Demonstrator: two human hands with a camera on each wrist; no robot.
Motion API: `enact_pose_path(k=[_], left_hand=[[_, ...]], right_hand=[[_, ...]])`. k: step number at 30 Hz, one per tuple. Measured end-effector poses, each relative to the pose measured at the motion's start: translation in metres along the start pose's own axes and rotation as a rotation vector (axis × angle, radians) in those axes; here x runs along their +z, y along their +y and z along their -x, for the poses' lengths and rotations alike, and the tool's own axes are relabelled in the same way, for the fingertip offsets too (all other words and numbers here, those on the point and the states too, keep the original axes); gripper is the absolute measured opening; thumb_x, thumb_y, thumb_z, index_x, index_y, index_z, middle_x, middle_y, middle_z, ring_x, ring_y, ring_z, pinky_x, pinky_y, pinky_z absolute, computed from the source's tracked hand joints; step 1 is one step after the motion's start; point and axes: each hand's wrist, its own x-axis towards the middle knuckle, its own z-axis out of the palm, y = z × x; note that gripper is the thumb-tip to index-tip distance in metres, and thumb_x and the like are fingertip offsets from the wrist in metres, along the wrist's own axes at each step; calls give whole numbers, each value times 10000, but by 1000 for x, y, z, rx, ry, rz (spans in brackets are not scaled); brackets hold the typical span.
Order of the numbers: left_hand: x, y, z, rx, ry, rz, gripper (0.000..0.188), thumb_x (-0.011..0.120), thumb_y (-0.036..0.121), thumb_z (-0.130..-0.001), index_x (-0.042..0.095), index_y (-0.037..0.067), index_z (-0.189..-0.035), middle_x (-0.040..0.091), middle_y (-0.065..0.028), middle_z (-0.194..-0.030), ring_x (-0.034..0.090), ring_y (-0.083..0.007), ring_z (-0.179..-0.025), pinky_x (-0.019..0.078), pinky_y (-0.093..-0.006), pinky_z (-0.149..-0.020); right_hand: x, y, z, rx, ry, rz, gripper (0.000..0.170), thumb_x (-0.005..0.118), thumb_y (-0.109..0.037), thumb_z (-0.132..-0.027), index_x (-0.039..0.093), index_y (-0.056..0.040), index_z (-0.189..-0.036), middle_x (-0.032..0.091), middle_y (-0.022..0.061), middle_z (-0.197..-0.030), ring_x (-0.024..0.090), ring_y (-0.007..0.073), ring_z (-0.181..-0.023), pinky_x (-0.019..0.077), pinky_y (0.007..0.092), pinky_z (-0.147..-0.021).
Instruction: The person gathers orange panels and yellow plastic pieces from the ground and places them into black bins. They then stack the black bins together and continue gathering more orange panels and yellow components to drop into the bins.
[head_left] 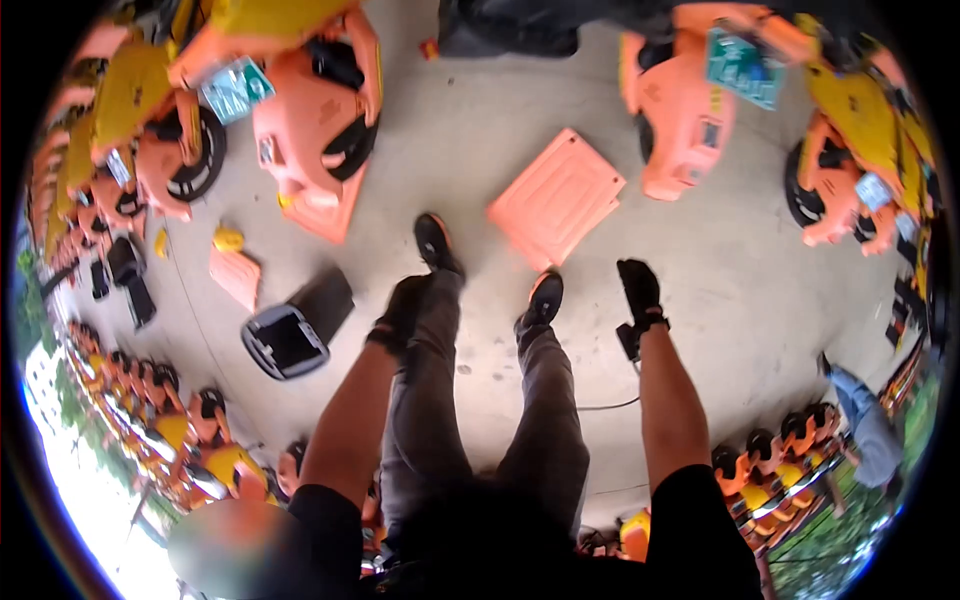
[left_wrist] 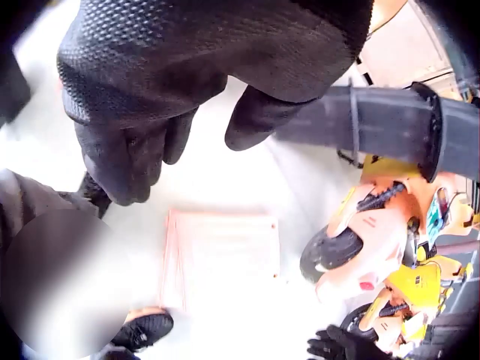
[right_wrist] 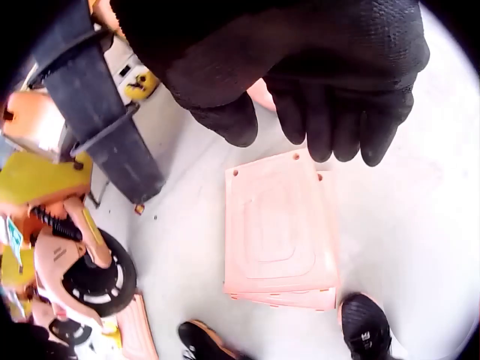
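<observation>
My left hand [head_left: 400, 312], in a black textured glove, hangs beside my left thigh with loosely bent fingers and nothing in them. My right hand [head_left: 640, 290], gloved alike, is held out to the right over the floor; in the right wrist view its fingers [right_wrist: 319, 124] lie side by side and hold nothing. Flat orange panels [head_left: 556, 190] with rounded ridges and corner holes lie stacked, slightly askew, on the floor ahead of my shoes. Neither hand touches them. A dark grey open-ended box [head_left: 325, 300] lies on its side, left of my left hand.
Orange and yellow scooters [head_left: 315, 130] stand in rows all round, one more scooter [head_left: 685, 120] ahead on the right. A long black ribbed piece [right_wrist: 97, 90] lies beyond the panels. A smaller orange panel [head_left: 236, 275] is on the left floor. Another person [head_left: 872, 430] is at the right.
</observation>
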Motion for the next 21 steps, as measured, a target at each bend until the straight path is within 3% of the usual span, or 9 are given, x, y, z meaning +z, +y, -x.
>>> enact_pose_path(k=[2, 6, 8, 10, 12, 13, 14, 17, 21], left_hand=[[35, -46, -46, -352, -12, 515, 260, 559, 358, -851, 560, 124, -737, 514, 14, -651, 473, -95, -563, 401, -254, -527], [63, -144, -152, -320, 116, 114, 295, 595, 404, -827, 525, 147, -701, 421, 42, -538, 422, -76, -468, 333, -231, -433], [63, -200, -213, -250, 160, -153, 262, 546, 365, -866, 575, 104, -878, 435, -22, -574, 482, -149, -522, 383, -277, -471], [60, -270, -263, 608, 215, -943, 329, 456, 283, -914, 501, 95, -1179, 507, -118, -744, 524, -246, -668, 440, -350, -612], [71, -283, -300, 180, 107, -736, 425, 381, 196, -934, 335, 155, -1355, 511, -174, -903, 518, -309, -790, 431, -399, -746], [87, -310, -328, 197, 366, -495, 672, 569, 591, -753, 554, -42, -975, 606, -209, -917, 581, -298, -861, 449, -380, -730], [88, -227, -309, -82, 150, -93, 584, 626, 511, -757, 562, -17, -1000, 617, -138, -909, 576, -235, -822, 447, -346, -716], [111, -210, -304, -24, 331, 510, 430, 687, 322, -772, 573, 28, -1063, 615, -40, -924, 553, -133, -803, 444, -277, -704], [74, -218, -278, -14, 164, 383, 446, 681, 282, -782, 557, 23, -1124, 617, -43, -975, 559, -139, -872, 437, -274, -803]], right_hand=[[5, -18, -44, 300, -72, -241, 440, 602, -409, -804, 589, -7, -983, 640, 140, -854, 600, 240, -715, 472, 366, -677], [80, 17, -137, 46, 192, 10, 625, 634, -419, -784, 475, 39, -1178, 621, 154, -990, 602, 227, -822, 473, 342, -744], [74, -15, -182, 263, 22, -203, 682, 609, -455, -790, 436, 45, -1220, 565, 218, -1111, 556, 318, -1009, 432, 384, -866], [102, 13, -226, 123, 166, 7, 683, 554, -483, -816, 426, 44, -1231, 498, 261, -1193, 484, 379, -1103, 390, 403, -925], [132, 50, -255, 38, 213, 22, 598, 491, -467, -860, 472, 37, -1181, 530, 259, -1144, 506, 389, -1063, 411, 411, -891], [132, 45, -260, 79, 63, -28, 557, 462, -457, -876, 497, 29, -1144, 546, 259, -1105, 517, 399, -1032, 423, 419, -863], [127, 39, -259, 122, -87, -70, 524, 434, -448, -893, 522, 22, -1107, 563, 260, -1067, 528, 409, -1000, 435, 426, -835], [147, 70, -236, 217, -317, -18, 546, 399, -504, -888, 553, 6, -1007, 588, 252, -965, 534, 424, -930, 451, 439, -762], [171, 110, -180, 93, -341, 96, 583, 464, -520, -861, 564, 52, -908, 574, 260, -801, 569, 341, -782, 439, 399, -708]])
